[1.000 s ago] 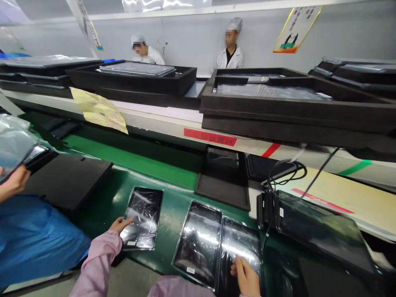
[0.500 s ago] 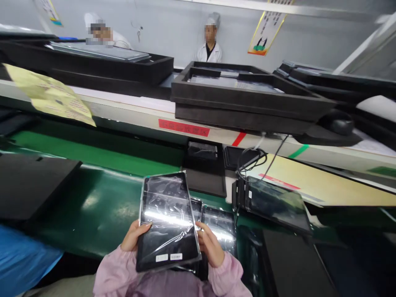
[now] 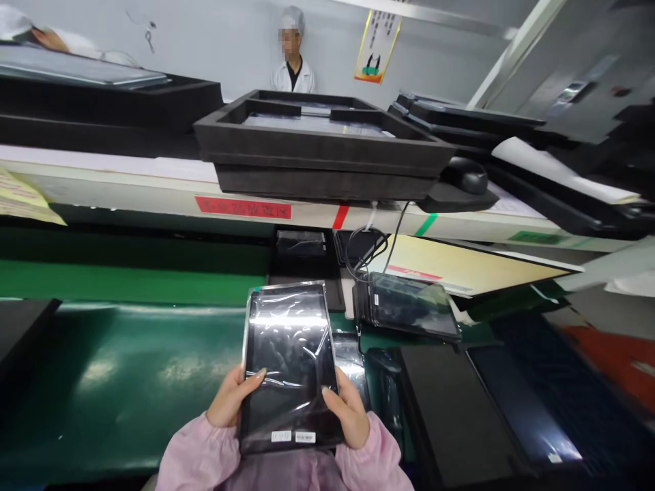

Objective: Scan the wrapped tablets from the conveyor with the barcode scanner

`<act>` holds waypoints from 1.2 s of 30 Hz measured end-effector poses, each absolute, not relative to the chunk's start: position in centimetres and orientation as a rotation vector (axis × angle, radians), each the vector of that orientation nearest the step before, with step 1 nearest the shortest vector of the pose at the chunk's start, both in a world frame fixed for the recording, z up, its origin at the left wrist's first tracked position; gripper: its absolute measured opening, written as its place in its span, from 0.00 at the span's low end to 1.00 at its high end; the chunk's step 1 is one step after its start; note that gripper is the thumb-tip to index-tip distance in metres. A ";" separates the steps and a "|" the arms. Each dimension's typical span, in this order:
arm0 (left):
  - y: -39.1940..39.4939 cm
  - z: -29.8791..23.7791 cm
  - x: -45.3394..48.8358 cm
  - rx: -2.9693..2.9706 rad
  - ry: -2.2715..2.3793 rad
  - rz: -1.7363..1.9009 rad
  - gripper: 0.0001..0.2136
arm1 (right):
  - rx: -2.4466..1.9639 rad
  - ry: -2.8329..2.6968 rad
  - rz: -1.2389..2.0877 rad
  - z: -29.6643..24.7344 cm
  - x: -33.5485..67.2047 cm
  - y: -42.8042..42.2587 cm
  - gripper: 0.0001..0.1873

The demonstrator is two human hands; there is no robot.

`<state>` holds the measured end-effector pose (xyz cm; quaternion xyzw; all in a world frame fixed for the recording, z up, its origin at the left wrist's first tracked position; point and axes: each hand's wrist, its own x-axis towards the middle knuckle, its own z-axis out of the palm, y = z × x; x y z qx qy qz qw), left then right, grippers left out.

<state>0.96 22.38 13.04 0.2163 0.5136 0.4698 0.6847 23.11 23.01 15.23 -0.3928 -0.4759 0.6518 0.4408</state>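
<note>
Right hand (image 3: 353, 414) brought its thumb (image 3: 336, 405) onto the tablet (image 3: 289, 361); long axis points forward.

Gry wall (image 3: 205, 48), wht shelf (image 3: 133, 187), shiny grn tabletop (image 3: 148, 389)

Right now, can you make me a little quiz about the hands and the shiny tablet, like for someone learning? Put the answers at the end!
1. True or false: the right hand is not touching the tablet.
2. How many white labels show on the tablet's front? A) one B) two C) four
3. Fill in: the wall poster hangs to the picture's ____ of the person with the dark collar.

Key: 1. False; the right hand and left hand both hold it. 2. B. 3. right.
</note>
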 end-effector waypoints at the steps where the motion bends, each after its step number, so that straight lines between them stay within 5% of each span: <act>1: 22.5 12.3 1.3 0.533 1.228 1.070 0.26 | -1.023 -1.263 1.549 15.1 23.3 22.8 0.22; 5: 22.8 10.2 3.4 0.804 1.545 1.071 0.46 | -1.404 -1.765 0.999 14.7 23.4 21.6 0.22; 10: 22.4 10.7 6.2 0.812 1.148 1.011 0.43 | -1.418 -2.247 0.353 14.7 21.3 20.7 0.22; 17: 23.2 12.2 8.4 0.392 1.188 1.172 0.33 | -1.268 -2.145 -0.561 12.8 16.7 19.6 0.18; 22: 24.1 13.5 7.0 0.271 1.140 1.184 0.25 | -1.049 -2.226 0.151 15.1 19.8 21.3 0.15; 27: 22.9 18.1 4.7 0.323 1.013 1.196 0.41 | -1.398 -1.766 0.692 18.6 26.3 24.0 0.31; 30: 22.2 21.0 4.5 0.589 1.059 1.293 0.42 | -1.233 -1.438 1.239 19.3 27.1 23.8 0.30; 36: 22.7 21.9 5.0 0.767 1.120 1.226 0.41 | -1.089 -1.180 1.359 19.9 26.2 23.1 0.25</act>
